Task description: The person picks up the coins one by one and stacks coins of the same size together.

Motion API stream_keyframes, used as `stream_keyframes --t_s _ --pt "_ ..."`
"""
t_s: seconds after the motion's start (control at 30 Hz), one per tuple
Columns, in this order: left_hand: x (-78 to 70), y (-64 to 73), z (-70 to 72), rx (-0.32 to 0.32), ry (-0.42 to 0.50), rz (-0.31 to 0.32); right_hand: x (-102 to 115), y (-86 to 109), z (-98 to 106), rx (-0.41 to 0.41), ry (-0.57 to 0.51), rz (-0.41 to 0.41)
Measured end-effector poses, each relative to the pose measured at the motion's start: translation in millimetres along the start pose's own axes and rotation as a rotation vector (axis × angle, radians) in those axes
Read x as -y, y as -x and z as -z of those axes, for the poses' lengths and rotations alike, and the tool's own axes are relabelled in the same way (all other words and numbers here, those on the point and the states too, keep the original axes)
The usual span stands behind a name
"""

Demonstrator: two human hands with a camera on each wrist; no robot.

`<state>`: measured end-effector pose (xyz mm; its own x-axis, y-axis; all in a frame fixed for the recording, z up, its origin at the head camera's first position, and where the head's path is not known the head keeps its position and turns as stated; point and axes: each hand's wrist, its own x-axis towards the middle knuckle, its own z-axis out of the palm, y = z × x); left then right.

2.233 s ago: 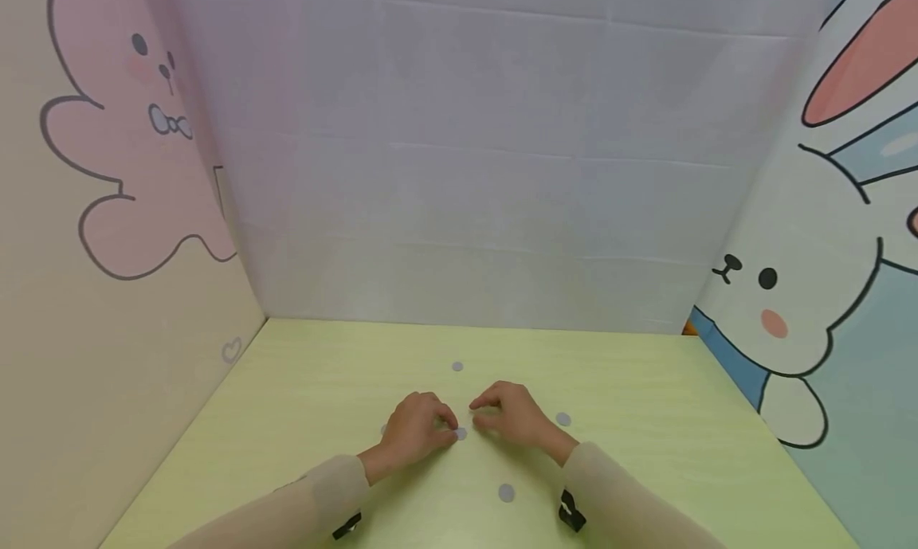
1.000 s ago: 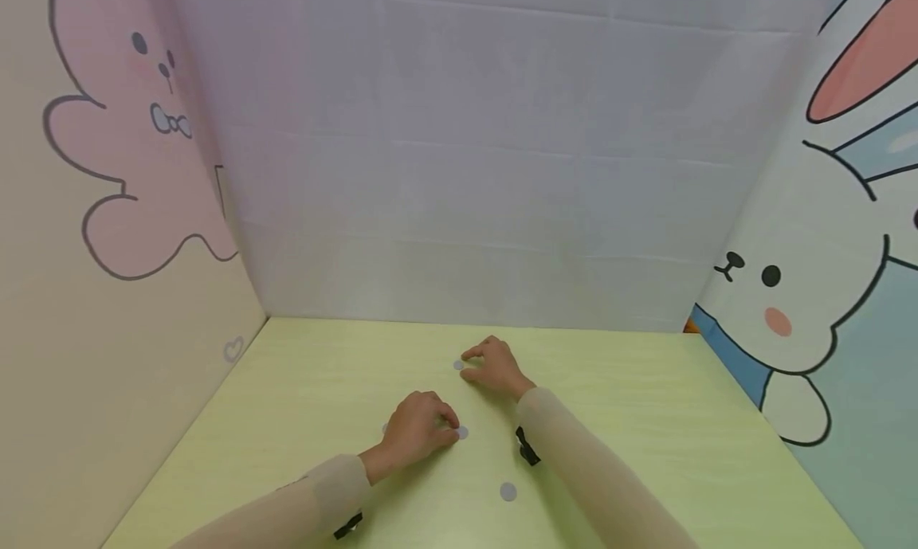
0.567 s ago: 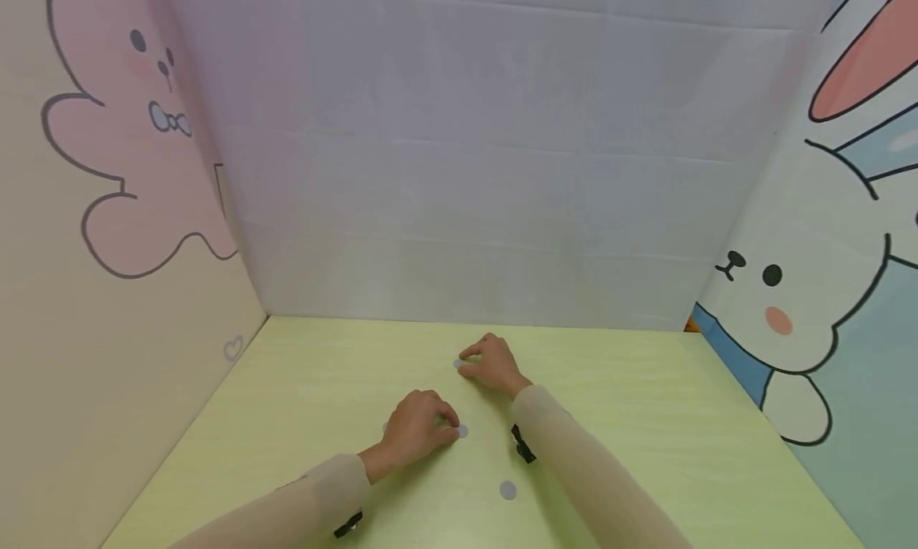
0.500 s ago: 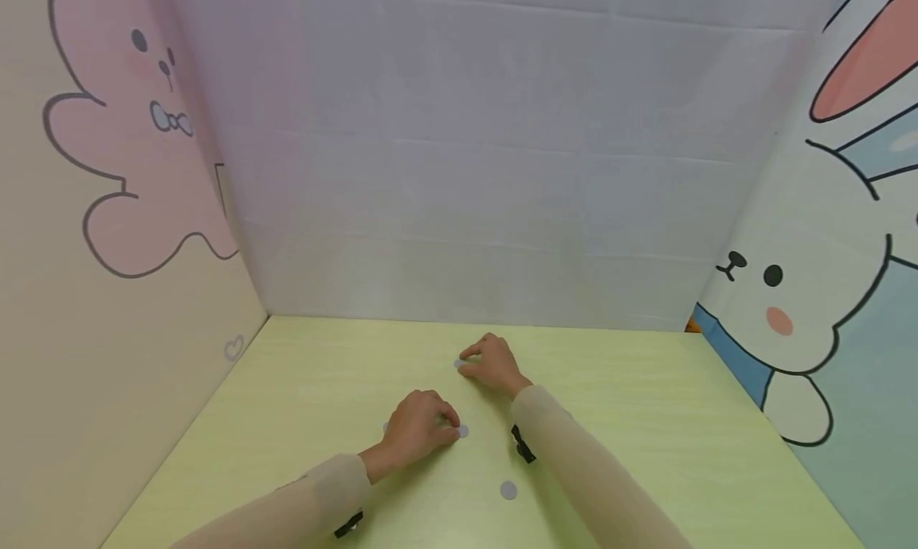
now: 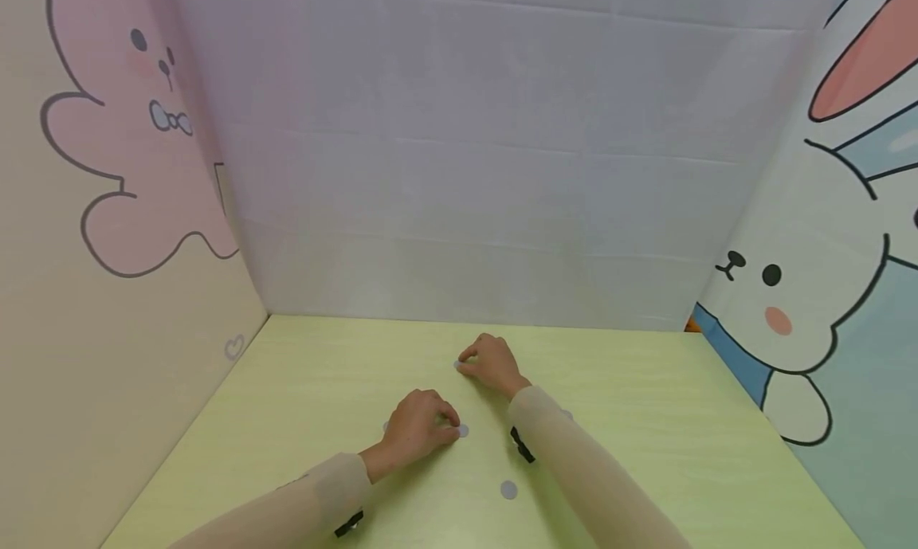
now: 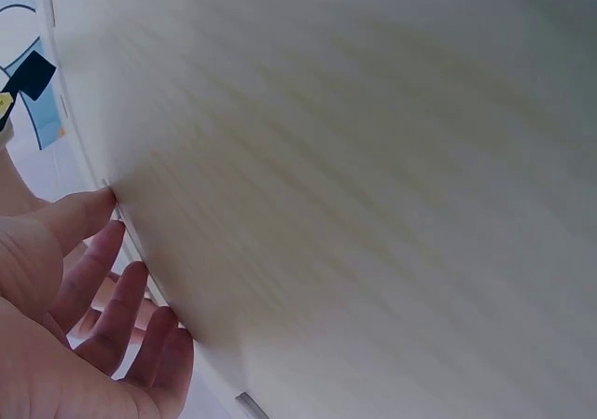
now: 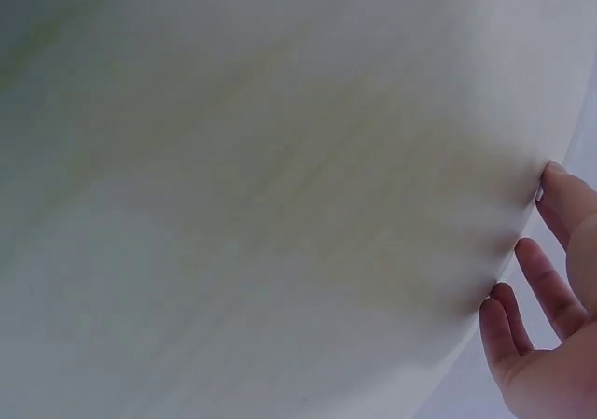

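Grip of the right hand (image 5: 492, 363) pinched the far disc (image 5: 457, 365), beyond the middle disc (image 5: 464, 431), itself pinched by the left hand (image 5: 416, 424); I judged securing both the step, with a gentle lift next.

slants the long-sleeved left arm (image 5: 280, 501) forward and inward. holds the left hand (image 5: 416, 428) low, with its back turned up and with a strip of bare wrist (image 5: 374, 462) behind it. pinches with thumb and forefinger, close together at the tips; bends the other fingers (image 6: 126, 302) downward, slightly apart in the left wrist view. holds the right arm (image 5: 595, 469) farther forward, also slanted inward. holds the right hand (image 5: 492, 364) ahead of the left, apart from it, back up too. pinches likewise at the tips, with the other fingers loosely bent beneath.
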<state>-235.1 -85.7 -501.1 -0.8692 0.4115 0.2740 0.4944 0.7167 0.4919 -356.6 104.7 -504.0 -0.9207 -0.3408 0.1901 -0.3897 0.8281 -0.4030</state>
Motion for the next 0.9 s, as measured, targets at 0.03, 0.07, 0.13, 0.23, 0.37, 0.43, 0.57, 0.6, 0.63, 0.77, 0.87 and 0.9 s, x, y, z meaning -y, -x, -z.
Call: stream_keyframes --t_s 0.03,0.07,0.13,0.23,0.37,0.43,0.57,0.6,0.63,0.77,0.87,0.9 --pt "0.1 0.3 0.0 0.000 0.000 0.000 0.7 0.1 0.3 -0.001 0.012 0.010" --pt "-0.1 0.4 0.2 0.001 -0.002 0.001 1.2 0.3 0.4 0.000 0.022 0.018" --pt "-0.6 0.8 0.5 0.001 -0.003 0.004 2.4 0.9 0.8 -0.007 0.038 0.036" --pt "-0.5 0.8 0.1 -0.003 0.001 0.005 3.3 2.1 1.0 -0.009 0.058 0.053" --pt "0.9 0.5 -1.0 -0.012 0.006 0.003 2.4 3.8 1.1 -0.013 0.065 0.070" --pt "1.2 0.6 -1.0 -0.014 0.003 -0.003 2.3 5.2 1.7 -0.014 0.052 0.071" --pt "0.3 0.9 0.2 -0.005 0.001 -0.001 2.7 9.3 4.2 -0.010 0.023 0.073" --pt "0.1 1.0 0.5 -0.003 -0.001 0.000 2.8 10.6 4.9 -0.011 0.017 0.074" --pt "-0.2 1.0 0.7 -0.001 -0.004 -0.001 2.7 11.9 5.6 -0.012 0.013 0.077" --pt "0.0 1.1 0.2 0.002 -0.006 0.004 1.6 17.0 7.5 -0.020 0.001 0.088" --pt "0.8 1.0 -0.2 -0.001 -0.014 0.000 0.3 20.7 8.8 -0.027 -0.010 0.094" --pt "1.3 0.8 -0.5 -0.003 -0.021 -0.003 -0.4 21.7 9.0 -0.028 -0.016 0.095"
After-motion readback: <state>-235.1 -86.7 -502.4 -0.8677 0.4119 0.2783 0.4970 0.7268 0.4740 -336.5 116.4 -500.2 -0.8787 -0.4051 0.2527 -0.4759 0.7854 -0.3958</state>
